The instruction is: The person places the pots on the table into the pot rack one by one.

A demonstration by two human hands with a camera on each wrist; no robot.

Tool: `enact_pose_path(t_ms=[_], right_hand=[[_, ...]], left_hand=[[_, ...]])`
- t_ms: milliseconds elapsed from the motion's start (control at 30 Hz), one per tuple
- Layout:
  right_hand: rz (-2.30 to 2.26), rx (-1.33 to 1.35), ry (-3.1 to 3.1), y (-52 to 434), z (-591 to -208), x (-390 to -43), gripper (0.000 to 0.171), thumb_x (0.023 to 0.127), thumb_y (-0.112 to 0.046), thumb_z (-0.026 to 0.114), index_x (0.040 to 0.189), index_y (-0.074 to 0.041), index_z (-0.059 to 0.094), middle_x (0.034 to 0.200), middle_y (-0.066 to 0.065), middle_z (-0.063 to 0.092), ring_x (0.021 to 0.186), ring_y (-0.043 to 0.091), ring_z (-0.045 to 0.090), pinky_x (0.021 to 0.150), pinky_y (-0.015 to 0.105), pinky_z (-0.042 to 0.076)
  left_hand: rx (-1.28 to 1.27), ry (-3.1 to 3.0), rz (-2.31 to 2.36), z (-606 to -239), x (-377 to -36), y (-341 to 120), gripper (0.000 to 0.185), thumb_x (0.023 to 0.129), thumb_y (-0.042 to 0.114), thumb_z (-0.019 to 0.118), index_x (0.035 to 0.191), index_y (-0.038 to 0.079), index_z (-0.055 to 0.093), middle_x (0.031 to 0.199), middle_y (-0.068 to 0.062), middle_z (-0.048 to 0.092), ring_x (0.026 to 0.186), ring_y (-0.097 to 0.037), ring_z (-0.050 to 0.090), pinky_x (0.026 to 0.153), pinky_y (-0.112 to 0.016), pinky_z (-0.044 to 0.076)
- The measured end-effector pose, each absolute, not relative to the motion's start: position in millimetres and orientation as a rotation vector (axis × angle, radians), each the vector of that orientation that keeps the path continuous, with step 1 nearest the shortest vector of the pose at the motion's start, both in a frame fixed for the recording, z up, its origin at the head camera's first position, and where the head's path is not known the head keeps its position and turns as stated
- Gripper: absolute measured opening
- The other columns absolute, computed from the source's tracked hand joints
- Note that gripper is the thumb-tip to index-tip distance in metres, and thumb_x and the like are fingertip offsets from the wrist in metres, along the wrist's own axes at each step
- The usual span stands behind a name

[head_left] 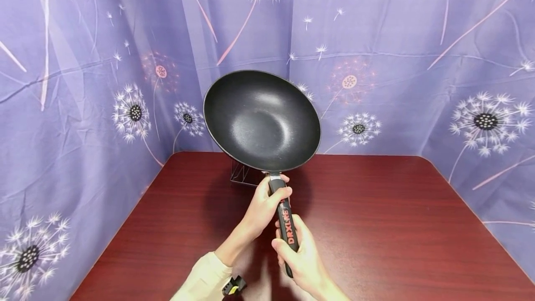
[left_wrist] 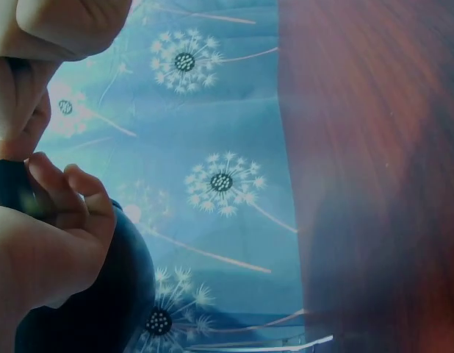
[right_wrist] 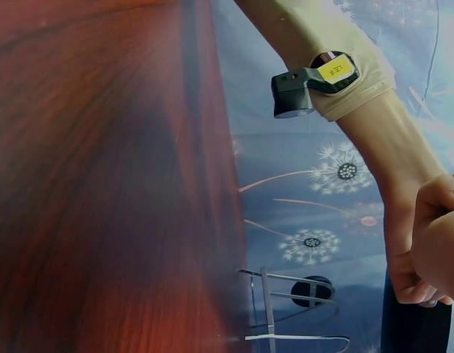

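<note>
With left hand (head_left: 265, 202) and right hand (head_left: 303, 254) we grip the handle (head_left: 287, 223), rightly; the pan (head_left: 261, 124) looks stiff, its weight unclear here.

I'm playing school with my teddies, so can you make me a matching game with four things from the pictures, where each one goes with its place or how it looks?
Things
1. Pan
2. Left hand
3. Right hand
4. Wire rack

Places and looks
A. Gripping the handle nearer its free end
B. Partly hidden behind the pan in the head view
C. Black, held up above the table
D. Gripping the handle nearer the pan's bowl

Right pairs: 1-C, 2-D, 3-A, 4-B
</note>
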State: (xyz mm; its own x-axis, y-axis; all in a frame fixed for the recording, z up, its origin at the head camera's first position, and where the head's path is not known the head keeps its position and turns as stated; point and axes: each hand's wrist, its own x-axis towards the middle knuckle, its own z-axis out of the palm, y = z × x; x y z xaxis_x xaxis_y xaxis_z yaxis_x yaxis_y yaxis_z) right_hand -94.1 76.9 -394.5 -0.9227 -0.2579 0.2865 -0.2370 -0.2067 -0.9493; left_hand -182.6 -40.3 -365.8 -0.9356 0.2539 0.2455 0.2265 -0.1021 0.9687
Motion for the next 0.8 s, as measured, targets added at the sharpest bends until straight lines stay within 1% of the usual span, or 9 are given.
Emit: enact_pose_path(t_ms=[67,133,333,467,567,600,633,800], right_hand=[[-2.360,-0.642,1.953,75.5,-395.1,-96.0,0.030,0.092,0.004,0.056,0.115,0.012,0.039,0.082,0.000,0.051,0.054,0.002,0.051,0.047,0.024,0.048],[-2.374,-0.654,1.908,74.0,-395.6,-97.3,0.030,0.092,0.004,0.056,0.116,0.013,0.038,0.082,-0.002,0.051,0.054,0.002,0.051,0.048,0.021,0.047],[-2.422,-0.704,1.730,67.7,-396.2,-101.1,0.033,0.093,0.004,0.054,0.116,0.014,0.032,0.080,-0.004,0.050,0.052,0.001,0.049,0.043,0.018,0.041],[-2.452,-0.785,1.624,63.8,-398.6,-104.5,0.026,0.094,0.005,0.051,0.115,0.008,0.035,0.079,-0.006,0.051,0.051,0.001,0.048,0.040,0.019,0.038],[-2.470,-0.880,1.536,62.3,-400.9,-106.9,0.024,0.095,0.007,0.047,0.116,0.002,0.037,0.076,-0.008,0.050,0.047,0.003,0.044,0.034,0.021,0.033],[-2.472,-0.914,1.506,62.0,-401.2,-107.8,0.023,0.096,0.008,0.046,0.116,0.002,0.036,0.074,-0.007,0.049,0.045,0.004,0.041,0.032,0.022,0.032],[-2.471,-0.938,1.486,61.9,-401.3,-108.6,0.023,0.096,0.009,0.045,0.116,0.001,0.036,0.073,-0.007,0.049,0.043,0.006,0.039,0.032,0.022,0.031],[-2.443,-1.029,1.414,61.3,-399.8,-112.3,0.022,0.098,0.008,0.041,0.117,0.000,0.035,0.070,-0.005,0.046,0.037,0.014,0.030,0.028,0.024,0.027]], left_hand=[[0.557,2.100,2.252,-364.4,-183.2,-42.2,0.029,0.091,0.011,0.062,0.118,0.004,0.056,0.085,-0.002,0.054,0.069,-0.012,0.052,0.069,-0.022,0.046],[0.558,2.110,2.250,-363.4,-183.7,-44.0,0.029,0.091,0.011,0.062,0.118,0.004,0.056,0.088,-0.002,0.054,0.071,-0.012,0.052,0.070,-0.022,0.045],[0.555,2.138,2.264,-360.4,-184.8,-49.2,0.028,0.091,0.010,0.061,0.117,0.004,0.056,0.092,-0.003,0.053,0.076,-0.014,0.050,0.071,-0.022,0.044],[0.536,2.197,2.260,-358.4,-184.2,-51.8,0.026,0.091,0.009,0.060,0.117,0.004,0.056,0.093,-0.003,0.053,0.078,-0.014,0.050,0.072,-0.021,0.043],[0.537,2.271,2.228,-356.7,-183.1,-53.1,0.026,0.091,0.008,0.059,0.116,0.004,0.055,0.093,-0.004,0.053,0.076,-0.014,0.049,0.071,-0.021,0.042],[0.540,2.301,2.215,-356.0,-182.7,-53.4,0.026,0.091,0.008,0.059,0.116,0.004,0.054,0.092,-0.005,0.052,0.076,-0.014,0.048,0.070,-0.021,0.042],[0.540,2.328,2.205,-355.2,-182.4,-53.7,0.026,0.091,0.008,0.059,0.116,0.003,0.054,0.094,-0.006,0.053,0.076,-0.014,0.048,0.070,-0.021,0.042],[0.535,2.423,2.191,-351.1,-180.7,-55.9,0.028,0.091,0.008,0.059,0.117,-0.001,0.053,0.112,-0.012,0.055,0.087,-0.015,0.049,0.078,-0.021,0.042]])
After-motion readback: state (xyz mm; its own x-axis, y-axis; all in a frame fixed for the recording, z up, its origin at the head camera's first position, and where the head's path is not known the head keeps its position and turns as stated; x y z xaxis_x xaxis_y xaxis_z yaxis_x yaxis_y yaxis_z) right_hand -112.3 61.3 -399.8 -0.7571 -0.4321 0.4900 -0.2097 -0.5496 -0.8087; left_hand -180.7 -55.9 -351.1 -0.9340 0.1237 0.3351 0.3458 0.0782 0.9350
